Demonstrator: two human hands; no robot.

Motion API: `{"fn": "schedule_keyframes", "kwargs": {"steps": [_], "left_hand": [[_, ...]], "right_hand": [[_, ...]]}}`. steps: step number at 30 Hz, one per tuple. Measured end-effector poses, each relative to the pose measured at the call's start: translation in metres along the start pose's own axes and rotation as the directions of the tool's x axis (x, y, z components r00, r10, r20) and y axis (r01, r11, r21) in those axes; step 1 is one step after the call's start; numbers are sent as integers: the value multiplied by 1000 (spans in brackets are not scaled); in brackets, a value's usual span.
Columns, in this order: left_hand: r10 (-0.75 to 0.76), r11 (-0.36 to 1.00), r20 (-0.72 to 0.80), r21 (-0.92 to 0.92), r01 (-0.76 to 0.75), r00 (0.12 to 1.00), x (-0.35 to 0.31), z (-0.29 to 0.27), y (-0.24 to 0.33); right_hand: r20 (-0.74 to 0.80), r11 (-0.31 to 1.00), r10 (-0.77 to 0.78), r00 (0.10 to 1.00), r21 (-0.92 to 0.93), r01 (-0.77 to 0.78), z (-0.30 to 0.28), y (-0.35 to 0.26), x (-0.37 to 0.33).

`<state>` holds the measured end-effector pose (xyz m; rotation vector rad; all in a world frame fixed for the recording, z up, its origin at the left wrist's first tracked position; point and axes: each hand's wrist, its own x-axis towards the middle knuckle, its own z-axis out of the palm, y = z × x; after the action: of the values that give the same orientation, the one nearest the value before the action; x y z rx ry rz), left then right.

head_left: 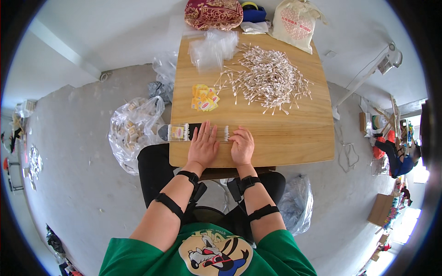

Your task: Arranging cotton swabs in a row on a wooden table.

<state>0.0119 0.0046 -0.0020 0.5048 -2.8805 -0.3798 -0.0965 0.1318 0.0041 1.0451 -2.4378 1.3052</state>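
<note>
My left hand lies flat with its fingers spread over a row of cotton swabs near the table's front edge. Beneath those fingers is a black strip. To its left lies a clear pack of cotton swabs with a yellow label, reaching the table's left edge. My right hand is curled at the right ends of the row, its fingertips beside the swab tips. Whether anything is in its fingers is hidden. Farther back, yellow-and-white label cards lie in a small heap.
A big pile of loose cotton swabs covers the far right of the wooden table. Clear plastic bags lie at the far left. Behind stand a cloth drawstring bag and a tape dispenser. A bag of packs sits left.
</note>
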Motion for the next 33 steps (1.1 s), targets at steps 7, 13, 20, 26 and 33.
{"fn": "schedule_keyframes", "kwargs": {"steps": [7,13,20,26,33], "left_hand": [[-17,1000,50,-5,17,999,1,-3,1],[-32,999,43,-6,32,999,2,-3,1],[-26,999,37,-19,27,999,0,-4,3],[-24,1000,17,-6,24,1000,-1,-4,2],[-12,999,-18,-32,11,1000,-1,-5,2]], "right_hand": [[29,1000,-2,1000,-25,3,-2,-2,1],[68,997,64,996,-44,-62,-1,-5,8],[155,990,-46,987,-124,65,-6,-8,12],[289,975,-66,955,-182,123,0,-13,20],[219,977,-102,971,-163,139,-2,-6,18]]}}
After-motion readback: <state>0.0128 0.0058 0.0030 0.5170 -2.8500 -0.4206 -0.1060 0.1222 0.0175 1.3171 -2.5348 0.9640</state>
